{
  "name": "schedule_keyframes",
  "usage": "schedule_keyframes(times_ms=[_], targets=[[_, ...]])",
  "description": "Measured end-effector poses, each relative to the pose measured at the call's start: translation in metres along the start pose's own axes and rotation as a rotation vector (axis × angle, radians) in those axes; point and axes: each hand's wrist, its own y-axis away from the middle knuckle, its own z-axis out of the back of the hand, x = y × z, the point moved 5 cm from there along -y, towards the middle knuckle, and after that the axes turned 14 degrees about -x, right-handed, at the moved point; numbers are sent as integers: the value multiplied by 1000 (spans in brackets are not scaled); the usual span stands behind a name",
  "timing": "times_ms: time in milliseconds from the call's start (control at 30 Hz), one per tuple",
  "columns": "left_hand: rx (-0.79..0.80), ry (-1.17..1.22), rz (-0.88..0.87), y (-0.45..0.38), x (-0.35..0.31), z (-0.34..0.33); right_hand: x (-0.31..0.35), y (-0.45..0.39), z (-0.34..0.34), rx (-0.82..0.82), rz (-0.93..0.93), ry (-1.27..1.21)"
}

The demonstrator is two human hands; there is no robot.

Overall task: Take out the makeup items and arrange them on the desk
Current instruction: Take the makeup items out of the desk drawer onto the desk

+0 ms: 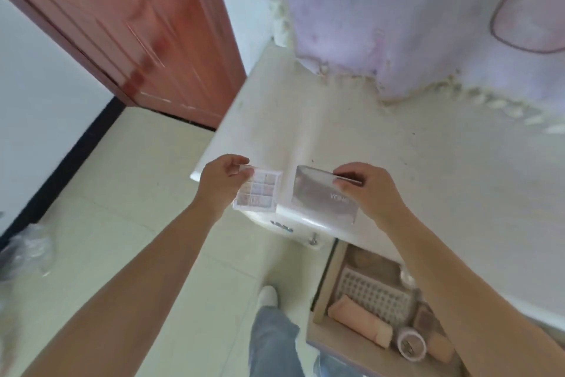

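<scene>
Nearest, below the right hand's grip, an open wooden drawer (333,282) is showing a perforated white tray (374,295) and a pink tube (357,320), seemingly waiting to be taken out. At the white desk's (397,168) near corner, a clear square eyeshadow palette with pastel pans (260,191) is being pinched at its far left corner by the left hand (221,182), while a silvery rectangular case (324,196) is being pinched at its far right edge by the right hand (367,190). Both are probably best lowered flat and squared side by side. Beyond the grips, a lilac fringed cloth (412,25) is draping the desk.
</scene>
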Motion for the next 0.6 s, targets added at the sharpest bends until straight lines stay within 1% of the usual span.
schedule_keyframes(times_ms=[100,200,267,333,433,500,533,600], targets=[[4,-20,6,-40,4,3,13,-22,-32,17,44,57],[82,-42,7,-77,8,-2,18,-39,-56,10,24,80],[124,-108,-35,-95,8,-5,20,-49,-68,11,21,135],[149,-260,-182,-108,7,-6,21,-54,-78,-9,30,236],[231,-490,-482,-119,6,-15,16,-54,-92,-49,80,386],[273,-629,-615,-123,12,-17,13,-46,-100,-100,127,436],[285,-659,-693,-122,15,-17,11,-42,-103,-122,155,451],[329,-660,-906,-116,21,-16,4,-31,-108,-132,247,517]])
